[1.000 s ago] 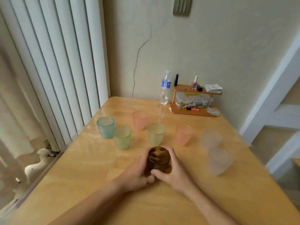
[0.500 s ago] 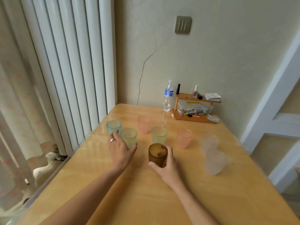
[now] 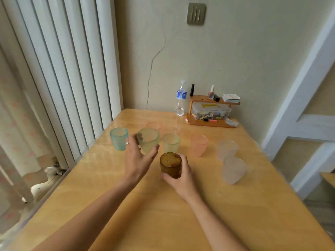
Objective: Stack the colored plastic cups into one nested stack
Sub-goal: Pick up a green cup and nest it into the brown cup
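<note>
My right hand point(image 3: 181, 178) grips a brown cup point(image 3: 170, 164) standing upright on the wooden table point(image 3: 163, 214). My left hand point(image 3: 137, 160) holds a green cup point(image 3: 148, 140), lifted and tilted toward me, just left of the brown one. A blue cup point(image 3: 119, 138) stands at the far left. A second green cup point(image 3: 171, 145) and a pink cup point(image 3: 199, 145) stand behind the brown cup. Another pink cup point(image 3: 153, 125) is partly hidden behind the held green one. Two clear frosted cups point(image 3: 227, 150) point(image 3: 233, 170) sit at the right, the nearer one tipped over.
A water bottle point(image 3: 181, 98) and a small wooden shelf point(image 3: 210, 113) with a box and small items stand at the table's far edge by the wall. Vertical blinds point(image 3: 63, 69) line the left side. A white door frame point(image 3: 308, 87) is at the right.
My left hand left the brown cup, reached to the green cup on the left, closed on it and raised it. My right hand stayed on the brown cup.
</note>
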